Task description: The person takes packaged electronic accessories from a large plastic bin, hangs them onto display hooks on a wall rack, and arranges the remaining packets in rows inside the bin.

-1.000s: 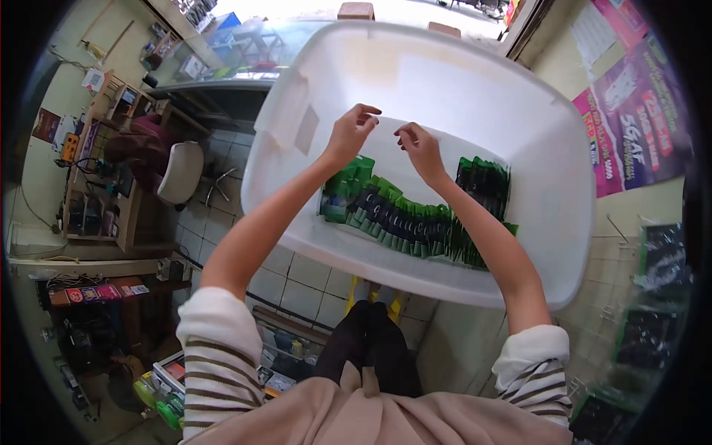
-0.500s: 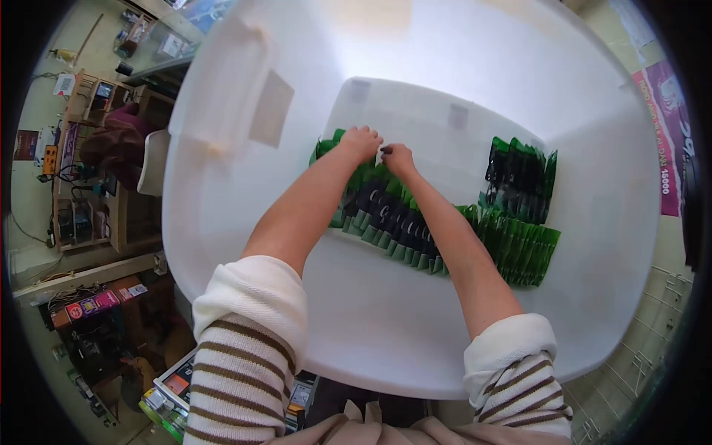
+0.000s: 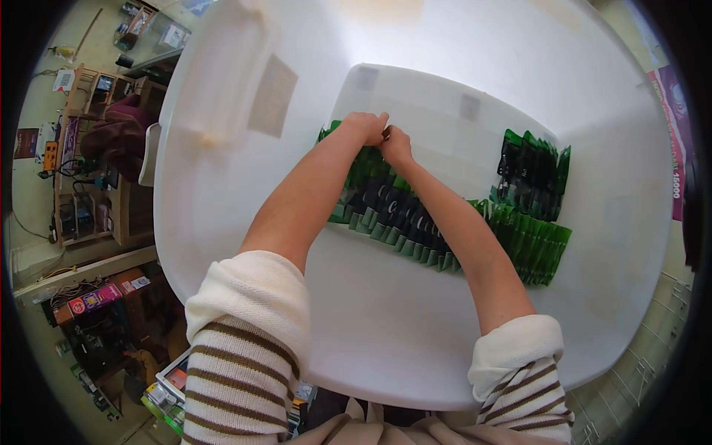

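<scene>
A large white plastic tub [image 3: 334, 311] holds rows of glossy green and black packets [image 3: 397, 215], standing on edge and overlapping. At the row's far left end, my left hand [image 3: 365, 127] is above the packets with its fingers curled downward. My right hand [image 3: 397, 147] is closed in a pinch right beside it, the fingertips of both hands meeting. A small dark bit shows at the right fingertips, too small to name. What the left fingers grip is hidden behind the hand.
A second group of dark green packets [image 3: 528, 174] stands at the tub's right side, behind a bunch of plain green packets [image 3: 530, 245]. Shelves with boxes and cables [image 3: 81, 215] line the left. A wire rack [image 3: 638, 371] and a purple banner [image 3: 671, 126] are at right.
My left hand has shifted right and slightly up, closing the gap to my right hand. The fingertips now meet. The whole view has tilted slightly.
</scene>
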Motion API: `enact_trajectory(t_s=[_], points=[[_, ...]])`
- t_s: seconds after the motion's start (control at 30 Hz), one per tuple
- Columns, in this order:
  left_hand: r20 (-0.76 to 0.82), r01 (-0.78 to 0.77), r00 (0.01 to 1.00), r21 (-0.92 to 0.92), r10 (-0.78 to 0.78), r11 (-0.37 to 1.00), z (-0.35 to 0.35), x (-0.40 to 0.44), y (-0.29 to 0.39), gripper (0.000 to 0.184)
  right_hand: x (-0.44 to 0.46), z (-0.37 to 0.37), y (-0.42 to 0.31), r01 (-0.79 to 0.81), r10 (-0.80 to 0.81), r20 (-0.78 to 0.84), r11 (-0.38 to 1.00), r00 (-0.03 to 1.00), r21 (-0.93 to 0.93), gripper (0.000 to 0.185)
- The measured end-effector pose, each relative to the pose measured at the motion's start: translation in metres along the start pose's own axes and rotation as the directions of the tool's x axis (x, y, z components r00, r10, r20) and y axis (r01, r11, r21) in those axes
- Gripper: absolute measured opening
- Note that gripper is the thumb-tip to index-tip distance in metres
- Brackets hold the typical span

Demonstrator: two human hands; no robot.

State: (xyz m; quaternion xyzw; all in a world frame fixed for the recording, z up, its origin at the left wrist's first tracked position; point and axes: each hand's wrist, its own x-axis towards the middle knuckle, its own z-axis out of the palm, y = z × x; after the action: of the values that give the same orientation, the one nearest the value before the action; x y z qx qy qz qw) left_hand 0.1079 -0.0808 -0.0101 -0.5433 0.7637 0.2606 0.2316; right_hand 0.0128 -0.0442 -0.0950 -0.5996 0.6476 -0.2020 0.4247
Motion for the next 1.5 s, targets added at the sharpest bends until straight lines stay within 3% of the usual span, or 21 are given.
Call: enact_trajectory(t_s=[0.07,0.13,0.17,0.23,0.27,0.33,0.4,0.47,0.6,0.73,0.93,1.0,1.03,1.07,1.13,1.2,1.23,1.27,1.33,1.4,1.5], points=[[-0.01,-0.029,1.0,-0.026,0.028,0.999,-0.01,-0.007,0.002,0.029,-0.003,-0.022,-0.01,-0.029,0.039,-0.108,0.995,0.993,0.094,0.014],[-0.164,-0.236,0.953,0.116,0.253,0.965,-0.02,-0.008,-0.002,0.029,-0.006,-0.056,-0.03,0.02,-0.001,-0.15,0.992,0.989,0.125,0.015],[-0.174,-0.237,0.951,0.122,0.256,0.964,-0.027,-0.012,-0.002,0.029,-0.009,-0.074,-0.042,0.067,-0.038,-0.183,0.985,0.982,0.157,0.016],[-0.486,-0.354,0.782,0.17,0.39,0.92,-0.048,-0.025,0.004,0.021,-0.018,-0.111,-0.068,0.149,-0.123,-0.208,0.982,0.97,0.115,0.017],[-0.496,-0.355,0.773,0.176,0.394,0.918,-0.059,-0.034,0.008,0.021,-0.025,-0.131,-0.08,0.22,-0.199,-0.222,0.973,0.955,0.076,0.019],[-0.574,-0.378,0.754,0.02,0.32,0.926,-0.093,-0.068,0.024,0.021,-0.044,-0.167,-0.102,0.313,-0.297,-0.251,0.95,0.921,0.022,0.021],[-0.659,-0.402,0.679,0.038,0.325,0.915,-0.12,-0.104,0.033,0.019,-0.066,-0.202,-0.128,0.406,-0.381,-0.288,0.914,0.879,0.029,0.022],[-0.808,-0.577,0.523,-0.102,0.271,0.81,-0.142,-0.135,0.043,0.018,-0.095,-0.235,-0.153,0.485,-0.439,-0.364,0.874,0.822,0.04,0.024],[-0.918,-0.728,0.391,-0.268,0.06,0.631,-0.176,-0.222,0.091,0.016,-0.181,-0.307,-0.215,0.511,-0.412,-0.426,0.847,0.805,0.147,0.029],[-0.907,-0.835,0.42,-0.404,-0.043,0.373,-0.194,-0.307,0.15,0.013,-0.277,-0.358,-0.251,0.627,-0.477,-0.52,0.763,0.709,0.155,0.021],[-0.915,-0.913,0.396,-0.384,0.073,0.142,-0.191,-0.378,0.245,0.013,-0.406,-0.378,-0.24,0.623,-0.463,-0.755,0.777,0.465,-0.092,0.041],[-0.889,-0.904,0.426,-0.408,0.166,0.131,-0.185,-0.388,0.272,0.015,-0.442,-0.371,-0.228,0.349,-0.591,-0.733,0.801,0.337,-0.486,0.051],[-0.887,-0.907,0.42,-0.403,0.189,0.125,-0.182,-0.392,0.288,0.016,-0.456,-0.367,-0.217,0.234,-0.575,-0.68,0.814,0.455,-0.532,0.065],[-0.884,-0.908,0.418,-0.402,0.21,0.114,-0.176,-0.397,0.305,0.018,-0.471,-0.365,-0.21,0.182,-0.557,-0.709,0.824,0.432,-0.537,0.065],[-0.858,-0.923,0.385,-0.361,0.341,0.134,-0.163,-0.404,0.33,0.02,-0.494,-0.358,-0.199,0.178,-0.527,-0.712,0.843,0.464,-0.508,0.072],[-0.694,-0.807,0.503,-0.59,0.514,-0.007,-0.146,-0.411,0.354,0.02,-0.512,-0.353,-0.177,0.118,-0.488,-0.763,0.865,0.423,-0.488,0.071],[-0.661,-0.801,0.422,-0.592,0.62,-0.087,-0.136,-0.411,0.365,0.022,-0.522,-0.35,-0.166,0.194,-0.459,-0.777,0.888,0.43,-0.417,0.067],[-0.495,-0.725,0.471,-0.688,0.731,0.001,-0.137,-0.435,0.37,0.022,-0.534,-0.346,-0.158,0.269,-0.428,-0.793,0.901,0.433,-0.34,0.063],[-0.471,-0.719,0.392,-0.693,0.79,-0.056,-0.116,-0.449,0.387,0.027,-0.567,-0.336,-0.154,0.21,-0.339,-0.885,0.936,0.319,-0.282,0.05],[-0.366,-0.641,0.297,-0.761,0.882,-0.1,-0.095,-0.455,0.395,0.024,-0.606,-0.323,-0.153,0.321,-0.069,-0.914,0.945,0.399,0.069,0.042],[-0.492,-0.915,0.201,-0.402,0.847,-0.016,-0.069,-0.47,0.409,0.018,-0.656,-0.302,-0.139,0.248,0.024,-0.953,0.963,0.301,0.102,0.032]])
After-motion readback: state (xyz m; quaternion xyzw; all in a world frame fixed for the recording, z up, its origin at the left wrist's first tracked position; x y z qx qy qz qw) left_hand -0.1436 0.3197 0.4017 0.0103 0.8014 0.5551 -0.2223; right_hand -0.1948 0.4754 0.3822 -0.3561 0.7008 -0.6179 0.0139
